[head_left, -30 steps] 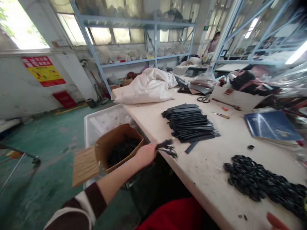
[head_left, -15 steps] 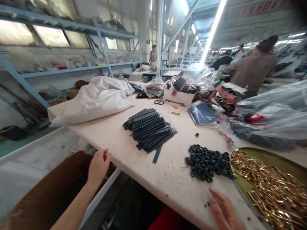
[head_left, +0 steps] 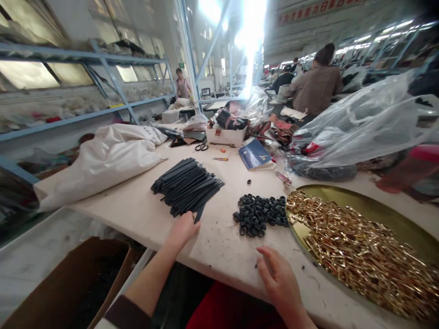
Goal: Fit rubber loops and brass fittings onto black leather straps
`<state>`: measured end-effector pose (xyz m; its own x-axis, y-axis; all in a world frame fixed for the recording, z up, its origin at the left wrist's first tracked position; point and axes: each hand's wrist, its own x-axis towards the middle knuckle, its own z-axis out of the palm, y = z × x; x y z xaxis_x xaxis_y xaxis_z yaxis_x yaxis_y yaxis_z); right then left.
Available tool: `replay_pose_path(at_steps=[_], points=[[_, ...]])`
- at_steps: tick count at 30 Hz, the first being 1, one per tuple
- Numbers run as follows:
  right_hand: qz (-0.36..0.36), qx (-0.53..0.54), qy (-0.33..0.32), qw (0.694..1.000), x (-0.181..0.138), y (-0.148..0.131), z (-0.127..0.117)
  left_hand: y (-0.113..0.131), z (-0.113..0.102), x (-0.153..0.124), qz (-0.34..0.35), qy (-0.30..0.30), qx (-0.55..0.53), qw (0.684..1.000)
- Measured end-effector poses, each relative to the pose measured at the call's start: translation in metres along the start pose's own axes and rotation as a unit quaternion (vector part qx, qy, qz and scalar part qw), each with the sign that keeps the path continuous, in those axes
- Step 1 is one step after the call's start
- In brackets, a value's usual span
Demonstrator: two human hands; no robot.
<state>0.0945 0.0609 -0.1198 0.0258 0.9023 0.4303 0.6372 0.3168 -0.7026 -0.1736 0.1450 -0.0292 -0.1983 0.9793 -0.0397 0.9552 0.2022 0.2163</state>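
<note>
My left hand [head_left: 182, 231] is at the near edge of a pile of flat black strips [head_left: 188, 185], its fingers closed on the near end of one black strip [head_left: 201, 211] that sticks out from the pile. My right hand [head_left: 278, 279] hovers over the table's front edge with thumb and fingers apart and nothing between them. Just beyond it lies a heap of small black loops [head_left: 259, 214]. To the right, a round gold-coloured tray [head_left: 346, 194] holds many shiny gold metal fittings [head_left: 366, 246].
A white sack [head_left: 109, 157] lies on the table's left. Scissors [head_left: 201, 146], a blue book [head_left: 255, 154] and a white box [head_left: 226, 137] sit farther back. Clear plastic bags [head_left: 343, 132] fill the right. Below left stands an open cardboard box [head_left: 58, 283]. A person [head_left: 317, 84] sits beyond.
My left hand has moved from above the cardboard box to the strip pile and closed on a strip's end. The view has turned right; my right hand stays near the table edge.
</note>
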Motion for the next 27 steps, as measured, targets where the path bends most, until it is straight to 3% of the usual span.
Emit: replay_pose_path(at_steps=[3, 7, 9, 12, 14, 17, 20, 24, 27], points=[[0.014, 0.046, -0.01, 0.999, 0.0, -0.003, -0.005, 0.016, -0.013, -0.014, 0.0, -0.056, -0.051, 0.997], [0.076, 0.156, -0.025, 0.985, 0.004, -0.009, -0.014, 0.046, -0.016, -0.076, 0.048, -0.123, -0.163, 0.978], [0.118, 0.256, -0.056, 0.958, 0.008, -0.015, -0.021, 0.054, -0.007, -0.116, 0.073, -0.184, -0.323, 0.925], [0.203, 0.401, -0.103, 0.887, 0.015, -0.028, -0.033, 0.061, 0.011, -0.16, 0.109, -0.264, -0.365, 0.886], [0.249, 0.436, -0.118, 0.857, 0.016, -0.036, -0.038, 0.069, 0.02, -0.171, 0.119, -0.309, -0.364, 0.87], [0.259, 0.429, -0.176, 0.847, 0.012, -0.042, -0.039, 0.087, 0.025, -0.162, 0.094, -0.353, -0.455, 0.812], [0.22, 0.376, -0.216, 0.874, 0.012, -0.033, -0.036, 0.105, 0.026, -0.142, 0.051, -0.336, -0.526, 0.78], [0.082, 0.129, -0.129, 0.98, 0.032, -0.009, -0.037, 0.112, 0.029, -0.128, 0.002, -0.308, -0.542, 0.782], [-0.029, -0.095, -0.127, 0.987, 0.055, 0.003, -0.034, 0.108, 0.029, -0.127, -0.023, -0.297, -0.564, 0.77]])
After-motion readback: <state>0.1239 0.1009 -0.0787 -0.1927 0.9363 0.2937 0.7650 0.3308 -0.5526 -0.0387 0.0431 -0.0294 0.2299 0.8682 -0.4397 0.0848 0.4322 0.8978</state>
